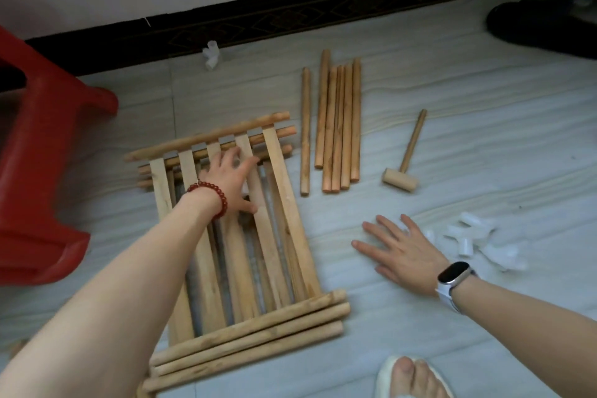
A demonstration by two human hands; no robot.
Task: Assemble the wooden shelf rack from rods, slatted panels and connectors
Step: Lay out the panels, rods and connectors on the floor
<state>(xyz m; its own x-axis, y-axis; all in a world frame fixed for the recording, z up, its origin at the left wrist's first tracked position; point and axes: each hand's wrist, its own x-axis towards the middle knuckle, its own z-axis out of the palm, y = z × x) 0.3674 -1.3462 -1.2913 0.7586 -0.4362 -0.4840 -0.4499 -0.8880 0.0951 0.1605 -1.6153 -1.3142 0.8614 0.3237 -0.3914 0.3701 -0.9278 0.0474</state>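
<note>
left hand (231, 179) rests spread-fingered on the stacked slatted panels (232, 236) (pale, rough wood) — right hand (399, 247) lies flat, fingers apart, on bare floor (452, 126) beside translucent connectors (475, 241).

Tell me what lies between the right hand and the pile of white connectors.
Nothing visible. The right hand lies flat on the floor, fingers spread, and the connectors sit just to its right, one or two right at its fingertips. The mallet lies farther back, off that path.
</note>
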